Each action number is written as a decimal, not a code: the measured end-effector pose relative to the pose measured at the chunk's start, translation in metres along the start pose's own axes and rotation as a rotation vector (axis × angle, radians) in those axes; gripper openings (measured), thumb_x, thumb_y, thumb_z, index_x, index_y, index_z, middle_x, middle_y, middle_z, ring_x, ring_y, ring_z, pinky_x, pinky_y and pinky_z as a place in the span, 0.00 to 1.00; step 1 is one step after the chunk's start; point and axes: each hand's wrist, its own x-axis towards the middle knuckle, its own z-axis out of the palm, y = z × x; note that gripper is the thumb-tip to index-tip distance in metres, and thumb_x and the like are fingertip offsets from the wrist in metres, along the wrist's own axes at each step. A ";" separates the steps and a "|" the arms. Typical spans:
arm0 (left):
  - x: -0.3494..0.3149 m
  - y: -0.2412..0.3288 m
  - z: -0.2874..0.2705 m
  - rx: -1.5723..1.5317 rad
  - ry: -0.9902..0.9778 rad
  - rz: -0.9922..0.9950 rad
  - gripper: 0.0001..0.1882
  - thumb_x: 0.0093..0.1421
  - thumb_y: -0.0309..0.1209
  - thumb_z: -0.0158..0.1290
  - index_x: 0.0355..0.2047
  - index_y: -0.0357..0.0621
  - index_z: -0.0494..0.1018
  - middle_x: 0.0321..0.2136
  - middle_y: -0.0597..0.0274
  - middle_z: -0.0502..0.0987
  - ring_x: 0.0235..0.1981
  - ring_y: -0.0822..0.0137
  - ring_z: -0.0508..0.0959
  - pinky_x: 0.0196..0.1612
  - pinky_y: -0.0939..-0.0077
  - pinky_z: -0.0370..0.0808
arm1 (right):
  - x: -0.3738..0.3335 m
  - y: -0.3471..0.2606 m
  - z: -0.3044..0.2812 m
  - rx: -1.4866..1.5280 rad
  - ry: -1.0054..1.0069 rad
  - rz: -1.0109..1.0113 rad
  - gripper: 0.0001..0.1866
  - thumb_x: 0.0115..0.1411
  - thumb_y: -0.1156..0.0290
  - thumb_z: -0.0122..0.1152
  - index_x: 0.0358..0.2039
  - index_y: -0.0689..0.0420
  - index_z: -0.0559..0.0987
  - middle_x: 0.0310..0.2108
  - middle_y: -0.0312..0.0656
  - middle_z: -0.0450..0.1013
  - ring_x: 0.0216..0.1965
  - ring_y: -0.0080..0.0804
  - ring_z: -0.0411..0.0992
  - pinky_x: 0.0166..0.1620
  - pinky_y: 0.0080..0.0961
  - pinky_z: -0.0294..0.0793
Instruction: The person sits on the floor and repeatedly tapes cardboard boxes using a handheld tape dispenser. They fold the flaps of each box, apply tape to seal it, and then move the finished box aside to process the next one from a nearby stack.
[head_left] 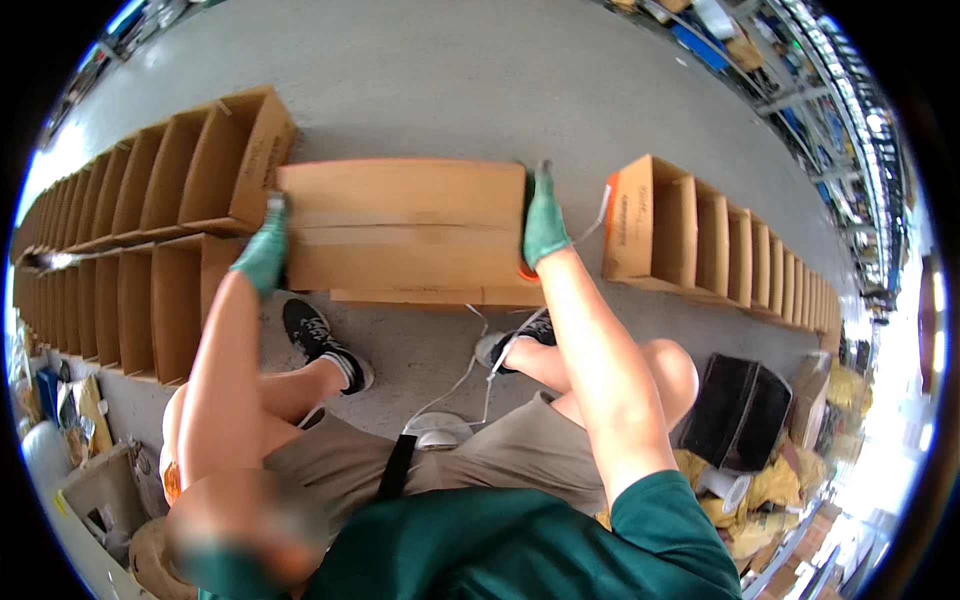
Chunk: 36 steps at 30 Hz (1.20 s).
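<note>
A closed brown cardboard box (405,200) with a taped seam is held between my two hands in front of my knees. My left hand (266,248), in a green glove, presses on the box's left end. Against the right end lies my right hand (545,222), gloved too, its fingers stretched along the side. Beneath the near edge shows another piece of cardboard (480,297), mostly hidden. White straps (468,378) run from there toward a round white object (438,430) between my legs. A bit of orange shows under my right hand.
Two rows of open-sided cardboard boxes (140,190) stand at the left, one row (655,220) at the right. Near my right knee are a black container (735,410) and crumpled yellow wrapping (775,500). Loaded shelving (795,98) lines the far right. A grey bin (105,490) sits lower left.
</note>
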 end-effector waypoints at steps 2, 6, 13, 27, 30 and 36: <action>-0.024 0.026 -0.006 -0.379 -0.039 0.260 0.57 0.56 0.78 0.35 0.72 0.47 0.49 0.71 0.46 0.51 0.70 0.48 0.54 0.70 0.49 0.53 | -0.010 -0.037 0.010 0.166 -0.031 -0.178 0.51 0.61 0.24 0.37 0.71 0.53 0.58 0.69 0.46 0.56 0.69 0.42 0.55 0.69 0.41 0.54; -0.036 0.067 -0.056 -0.688 -0.163 0.637 0.37 0.70 0.61 0.34 0.64 0.44 0.64 0.62 0.56 0.68 0.62 0.58 0.68 0.69 0.52 0.57 | -0.032 -0.100 0.025 0.085 -0.009 -0.101 0.44 0.65 0.31 0.41 0.70 0.52 0.59 0.68 0.43 0.59 0.66 0.40 0.60 0.66 0.41 0.60; -0.086 0.139 0.017 -0.428 -1.280 0.879 0.27 0.73 0.49 0.36 0.57 0.41 0.73 0.57 0.52 0.75 0.60 0.59 0.72 0.68 0.60 0.61 | -0.099 -0.153 -0.043 -0.435 -0.157 0.097 0.33 0.66 0.68 0.59 0.69 0.56 0.61 0.65 0.39 0.65 0.64 0.29 0.64 0.64 0.35 0.65; -0.089 0.116 0.091 0.319 -0.263 0.872 0.23 0.68 0.49 0.49 0.56 0.51 0.75 0.53 0.63 0.78 0.59 0.64 0.73 0.62 0.65 0.67 | -0.116 -0.060 -0.276 -0.268 0.813 0.000 0.20 0.67 0.69 0.52 0.58 0.58 0.70 0.48 0.50 0.75 0.37 0.45 0.80 0.30 0.40 0.84; -0.093 0.119 0.085 0.413 -0.258 0.834 0.24 0.68 0.49 0.50 0.57 0.51 0.75 0.53 0.64 0.78 0.60 0.66 0.71 0.63 0.65 0.64 | -0.094 -0.026 -0.231 -0.399 0.875 0.331 0.30 0.66 0.68 0.52 0.67 0.53 0.59 0.52 0.50 0.73 0.36 0.44 0.80 0.28 0.36 0.83; -0.095 0.124 0.075 0.453 -0.246 0.861 0.21 0.69 0.42 0.49 0.57 0.47 0.74 0.53 0.62 0.78 0.59 0.66 0.71 0.64 0.68 0.63 | -0.086 -0.018 -0.177 -1.527 0.877 0.300 0.31 0.62 0.59 0.54 0.65 0.50 0.66 0.59 0.58 0.67 0.55 0.57 0.70 0.58 0.47 0.71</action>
